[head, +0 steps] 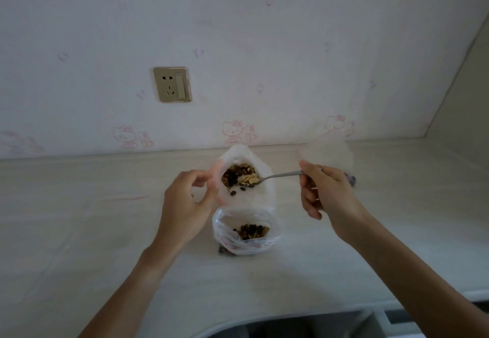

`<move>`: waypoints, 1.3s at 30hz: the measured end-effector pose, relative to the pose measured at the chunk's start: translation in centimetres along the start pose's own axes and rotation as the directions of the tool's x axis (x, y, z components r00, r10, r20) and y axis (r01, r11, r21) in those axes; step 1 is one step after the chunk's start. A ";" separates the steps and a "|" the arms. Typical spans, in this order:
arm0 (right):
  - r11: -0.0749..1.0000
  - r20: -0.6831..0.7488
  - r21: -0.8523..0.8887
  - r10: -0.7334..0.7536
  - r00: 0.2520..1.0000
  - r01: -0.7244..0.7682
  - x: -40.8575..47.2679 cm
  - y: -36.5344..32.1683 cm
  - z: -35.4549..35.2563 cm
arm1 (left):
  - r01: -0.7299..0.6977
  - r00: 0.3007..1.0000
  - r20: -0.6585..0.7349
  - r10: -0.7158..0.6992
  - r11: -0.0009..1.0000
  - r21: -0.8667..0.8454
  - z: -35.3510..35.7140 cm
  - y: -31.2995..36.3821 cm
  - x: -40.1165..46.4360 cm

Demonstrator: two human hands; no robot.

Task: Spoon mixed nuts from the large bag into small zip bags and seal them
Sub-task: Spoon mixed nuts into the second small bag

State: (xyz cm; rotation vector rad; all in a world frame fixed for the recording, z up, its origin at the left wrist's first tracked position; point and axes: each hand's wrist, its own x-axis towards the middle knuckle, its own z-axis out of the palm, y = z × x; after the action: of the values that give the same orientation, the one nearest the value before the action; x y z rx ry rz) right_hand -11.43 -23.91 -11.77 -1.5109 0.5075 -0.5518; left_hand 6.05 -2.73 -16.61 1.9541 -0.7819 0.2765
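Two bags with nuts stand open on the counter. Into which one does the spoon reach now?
The large bag, farther from the person, near the wall. The spoon bowl sits loaded in its mouth, and the left hand holds its rim. The small zip bag stands nearer, untouched.

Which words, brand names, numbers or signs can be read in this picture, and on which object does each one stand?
None can be read.
wall wallpaper: only faint pink cartoon-cat drawings, no lettering.
wall socket: no legible marking.
small zip bag: red marks near its rim, too blurred to read.
large bag: no print visible.
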 end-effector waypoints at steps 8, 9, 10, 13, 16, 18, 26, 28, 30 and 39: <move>0.999 0.106 -0.032 0.018 0.994 -0.015 -4.1 1.1 -1.1 | 0.162 0.921 0.342 -0.184 0.982 0.092 -2.1 2.3 -3.0; 0.998 0.113 -0.063 -0.004 0.994 0.011 -4.3 1.2 -1.1 | 0.183 0.908 0.367 -0.203 0.979 0.088 -2.2 2.4 -3.1; 0.993 0.119 -0.104 -0.038 0.992 0.050 -4.5 1.2 -1.0 | 0.211 0.896 0.387 -0.219 0.975 0.064 -2.2 2.6 -3.1; 0.941 0.154 -0.243 -0.203 0.967 0.236 -4.9 1.1 -0.6 | 0.338 0.864 0.419 -0.279 0.938 -0.073 -1.9 3.2 -2.9; 0.744 0.263 -0.458 -0.409 0.873 0.487 -5.3 0.9 -0.4 | 0.385 0.860 0.413 -0.299 0.912 -0.140 -1.5 3.8 -2.6; 0.520 0.399 -0.577 -0.494 0.773 0.630 -5.5 0.6 -0.5 | 0.388 0.864 0.399 -0.306 0.911 -0.141 -1.3 3.8 -2.6; 0.516 0.387 -0.519 -0.569 0.725 0.682 -4.3 1.1 -0.7 | 0.357 0.878 0.372 -0.302 0.930 -0.089 -1.4 2.9 -2.9; 0.677 0.270 -0.426 -0.538 0.798 0.600 -3.8 1.3 -0.5 | 0.358 0.874 0.382 -0.301 0.930 -0.087 -1.6 2.8 -2.9; 0.793 0.194 -0.330 -0.474 0.859 0.512 -3.1 1.6 -0.2 | 0.371 0.866 0.384 -0.320 0.927 -0.063 -1.8 2.7 -2.7; 0.999 -0.068 -0.035 -0.027 0.997 0.024 1.4 2.5 1.1 | 0.340 0.940 0.046 -0.339 0.941 -0.011 -0.9 1.6 2.0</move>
State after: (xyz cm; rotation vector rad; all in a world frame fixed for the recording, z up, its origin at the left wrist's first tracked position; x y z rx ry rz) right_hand -9.57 -23.93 -14.19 -1.5367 0.5532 -0.6189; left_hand 6.75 -3.27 -14.05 2.0423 -0.4594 0.0179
